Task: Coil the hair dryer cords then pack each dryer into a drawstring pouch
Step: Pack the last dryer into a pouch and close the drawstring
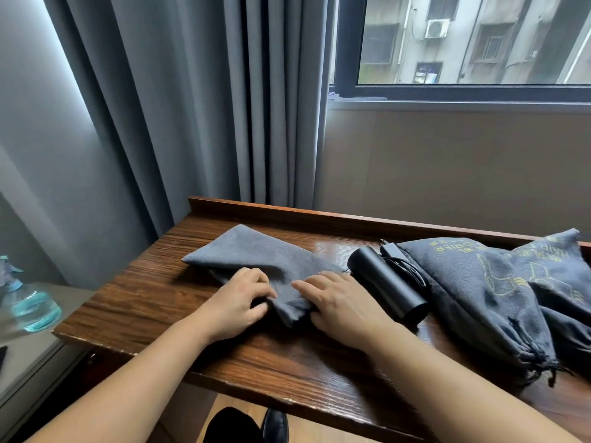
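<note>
Setting: wooden desk (153,302) below a window, grey curtain (160,107) behind; everything below is placed relative to the plain grey pouch.
Far left of pouch: blue-tinted bottle (32,310) on a lower side surface.
Plain grey pouch (256,254): lies flat on the desk; long axis runs from far left to near right, mouth end toward the person.
Left hand (238,302): at the pouch's near edge, fingers curled, pinching the cloth by the mouth.
Right hand (339,302): touching the pouch's near-right end, fingers on the cloth; whether it pinches cannot be told.
Hair dryer (388,284): black, bare on the desk just right of the pouch, cord (412,266) bundled against its far side; not yet bagged.
Printed pouches (479,289): right of the dryer, two, apparently filled and drawn shut.
Key relation: dryer lies right of both hands; right hand is nearer.
Judgement: opening the pouch mouth; dryer goes in next.
</note>
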`<state>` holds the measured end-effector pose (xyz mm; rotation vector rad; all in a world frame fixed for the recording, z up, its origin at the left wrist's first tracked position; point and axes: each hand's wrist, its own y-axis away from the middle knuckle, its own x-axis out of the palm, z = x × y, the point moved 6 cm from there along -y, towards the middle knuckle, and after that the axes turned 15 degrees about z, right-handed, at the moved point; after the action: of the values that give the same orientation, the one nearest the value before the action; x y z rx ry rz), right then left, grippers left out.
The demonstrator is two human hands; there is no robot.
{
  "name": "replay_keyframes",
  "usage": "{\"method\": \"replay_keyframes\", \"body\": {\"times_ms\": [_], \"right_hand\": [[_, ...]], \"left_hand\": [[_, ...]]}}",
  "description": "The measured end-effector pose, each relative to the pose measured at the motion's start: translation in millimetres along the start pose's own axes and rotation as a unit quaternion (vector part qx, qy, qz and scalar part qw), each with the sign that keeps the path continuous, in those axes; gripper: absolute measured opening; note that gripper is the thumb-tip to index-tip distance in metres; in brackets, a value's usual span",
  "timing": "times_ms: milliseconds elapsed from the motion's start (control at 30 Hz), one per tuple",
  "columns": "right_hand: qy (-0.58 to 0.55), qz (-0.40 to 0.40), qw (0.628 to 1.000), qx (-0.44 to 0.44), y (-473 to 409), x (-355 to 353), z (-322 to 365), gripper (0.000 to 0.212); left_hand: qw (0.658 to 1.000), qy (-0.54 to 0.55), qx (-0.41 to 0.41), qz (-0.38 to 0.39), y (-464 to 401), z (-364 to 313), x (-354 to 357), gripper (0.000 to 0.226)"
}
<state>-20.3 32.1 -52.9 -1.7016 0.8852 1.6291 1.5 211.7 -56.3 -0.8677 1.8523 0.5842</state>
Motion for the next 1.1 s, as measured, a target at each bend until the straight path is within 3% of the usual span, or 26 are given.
{"method": "replay_keyframes", "body": {"times_ms": [67,133,167,200,233,333,367,400,500,567,600,667,700,733,767,833,900,967,1033,1100], "right_hand": [[-0.026,-0.022,0.999,-0.016,-4.5,-5.3,10.7,0.029],[-0.174,-0.059,0.983,0.03,-8.6,-15.2,4.7,0.012],[-0.272,-0.096,0.955,0.064,-8.4,-21.5,-2.7,0.012],[-0.385,-0.138,0.909,0.084,-7.1,-30.4,-9.5,0.014],[-0.508,-0.177,0.838,0.086,-6.1,-38.5,-15.3,0.016],[-0.809,-0.205,0.55,0.029,-10.7,-52.3,-18.5,0.021],[-0.843,-0.208,0.495,0.027,-11.7,-52.9,-20.5,0.021],[-0.851,-0.202,0.483,0.046,-11.5,-50.2,-22.6,0.021],[-0.802,-0.104,0.565,0.165,-10.1,-18.8,-26.8,0.019],[-0.743,0.008,0.633,0.22,-1.9,2.4,-23.6,0.01],[-0.676,0.054,0.695,0.239,3.3,5.8,-23.5,0.01],[-0.441,0.11,0.85,0.265,12.8,0.2,-29.0,0.025],[-0.32,0.101,0.9,0.278,17.3,-6.1,-31.9,0.031],[-0.248,0.068,0.924,0.284,21.6,-13.8,-33.2,0.032],[-0.231,0.019,0.933,0.276,23.7,-19.4,-34.0,0.029],[-0.233,-0.051,0.938,0.251,24.9,-21.3,-36.1,0.027],[-0.242,-0.027,0.943,0.227,17.7,-12.6,-36.1,0.053],[-0.287,0.001,0.932,0.22,10.4,-4.5,-35.4,0.067],[-0.312,-0.021,0.924,0.22,6.5,-2.6,-35.8,0.049],[-0.314,-0.054,0.923,0.214,5.8,-4.0,-35.6,0.029]], "left_hand": [[0.996,0.028,-0.015,-0.085,4.1,5.1,-9.0,0.027],[0.979,0.017,-0.057,-0.196,13.2,10.9,-20.5,0.044],[0.965,0.026,-0.089,-0.246,19.6,14.5,-25.5,0.055],[0.951,0.056,-0.119,-0.282,25.8,17.2,-28.8,0.063],[0.938,0.099,-0.142,-0.301,30.5,18.7,-30.3,0.069],[0.902,0.244,-0.197,-0.298,32.2,27.1,-25.6,0.077],[0.884,0.294,-0.212,-0.295,29.7,33.4,-22.7,0.077],[0.862,0.349,-0.221,-0.293,27.2,38.8,-20.2,0.078],[0.799,0.496,-0.183,-0.285,14.2,47.0,-9.6,0.085],[0.791,0.519,-0.148,-0.288,7.4,43.7,-6.0,0.079],[0.791,0.514,-0.146,-0.297,6.7,43.4,-5.9,0.076],[0.816,0.451,-0.19,-0.306,8.3,50.2,-6.2,0.075],[0.844,0.382,-0.239,-0.29,10.1,52.8,-6.4,0.074],[0.873,0.296,-0.283,-0.265,12.6,51.7,-7.5,0.07],[0.899,0.214,-0.285,-0.253,13.6,46.7,-10.1,0.064],[0.946,0.119,-0.186,-0.236,9.7,18.0,-14.8,0.052],[0.978,0.074,-0.099,-0.17,1.9,-12.4,-5.4,0.057],[0.993,0.013,-0.093,-0.076,-6.2,-31.9,11.9,0.07],[0.991,-0.048,-0.12,-0.028,-11.0,-37.1,24.3,0.071],[0.991,-0.056,-0.115,-0.035,-10.9,-36.5,25.7,0.052]]}}
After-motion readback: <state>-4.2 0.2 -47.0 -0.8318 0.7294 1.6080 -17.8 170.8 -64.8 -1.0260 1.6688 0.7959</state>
